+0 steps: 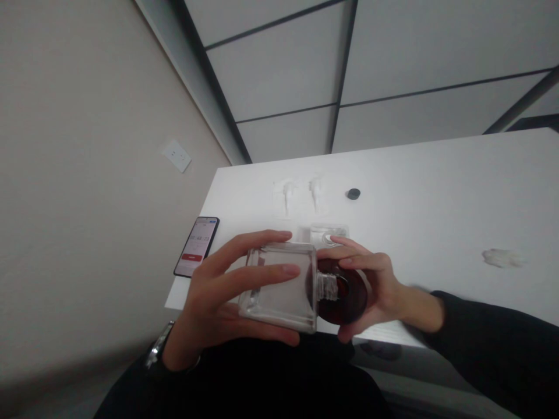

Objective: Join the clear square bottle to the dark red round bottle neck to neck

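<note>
We hold the clear square bottle point(279, 285) sideways above the desk's point(437, 192) near edge, left hand point(227, 291) gripping its body, right hand point(371, 285) closed around the dark round cap point(345, 299); judging by this, the cap is being twisted at the neck, calling for a steady bottle.

A white table point(437, 192) carries everything, its left end near a beige wall. Taking the small dark round cap point(353, 194) as landmark: just left of it lie two clear packets with white pump heads point(301, 196), side by side. Nearer the person from the cap lies a clear plastic piece point(325, 234). Far left of the cap, at the table's corner, a phone point(197, 245) lies face up, screen lit. Well right of it lies a whitish wad point(502, 258).
</note>
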A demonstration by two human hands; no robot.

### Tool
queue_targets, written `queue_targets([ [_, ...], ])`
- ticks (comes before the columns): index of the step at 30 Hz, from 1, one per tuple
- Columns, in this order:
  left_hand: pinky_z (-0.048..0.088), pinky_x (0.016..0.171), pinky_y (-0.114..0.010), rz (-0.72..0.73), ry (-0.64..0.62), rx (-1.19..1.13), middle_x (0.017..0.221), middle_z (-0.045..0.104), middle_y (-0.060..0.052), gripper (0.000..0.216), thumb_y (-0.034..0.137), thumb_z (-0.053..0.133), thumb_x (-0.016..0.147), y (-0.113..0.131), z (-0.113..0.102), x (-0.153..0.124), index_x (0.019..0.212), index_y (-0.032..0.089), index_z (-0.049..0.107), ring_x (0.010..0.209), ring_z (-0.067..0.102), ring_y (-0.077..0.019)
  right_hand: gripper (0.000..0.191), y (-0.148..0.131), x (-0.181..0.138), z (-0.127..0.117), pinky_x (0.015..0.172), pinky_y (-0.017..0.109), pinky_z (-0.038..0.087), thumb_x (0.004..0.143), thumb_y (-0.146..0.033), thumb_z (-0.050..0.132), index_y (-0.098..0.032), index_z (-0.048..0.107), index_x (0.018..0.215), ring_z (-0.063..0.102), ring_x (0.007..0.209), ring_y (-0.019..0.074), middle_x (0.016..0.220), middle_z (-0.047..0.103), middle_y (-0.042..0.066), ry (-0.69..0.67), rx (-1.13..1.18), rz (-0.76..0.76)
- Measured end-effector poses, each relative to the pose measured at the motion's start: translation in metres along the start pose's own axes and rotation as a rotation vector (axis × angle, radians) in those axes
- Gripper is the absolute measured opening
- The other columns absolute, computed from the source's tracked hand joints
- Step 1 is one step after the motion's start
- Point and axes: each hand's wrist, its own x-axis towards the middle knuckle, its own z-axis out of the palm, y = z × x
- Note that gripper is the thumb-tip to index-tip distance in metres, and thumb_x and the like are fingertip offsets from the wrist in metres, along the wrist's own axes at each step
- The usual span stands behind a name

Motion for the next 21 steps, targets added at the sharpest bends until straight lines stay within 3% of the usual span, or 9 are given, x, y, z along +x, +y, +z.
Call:
queue_targets([
  [10,0.067,0.101,-0.040,0.051,0.003,0.077,0.140,0.070,-0.012,0.050,0.057,0.078,0.090,0.0026,-0.0003,0.0023,0.129,0.027,0.075,0.123,0.074,-0.0253,0.116,0.0040,0.0000,0.0026,0.128,0.053,0.039,0.065,-0.057,0.100,-0.033,0.036,0.159,0.072,0.131,0.0305,0.141,0.073,0.010,0.035,0.068,-0.053],
  [21,0.066,0.102,-0.036,0.080,0.008,0.141,0.139,0.071,-0.012,0.044,0.056,0.074,0.094,0.0048,0.0000,0.0046,0.122,0.021,0.076,0.123,0.074,-0.0235,0.107,0.0030,0.0039,0.0028,0.130,0.045,0.036,0.073,-0.059,0.094,-0.028,0.037,0.159,0.070,0.134,0.0264,0.137,0.075,0.011,0.042,0.058,-0.087],
])
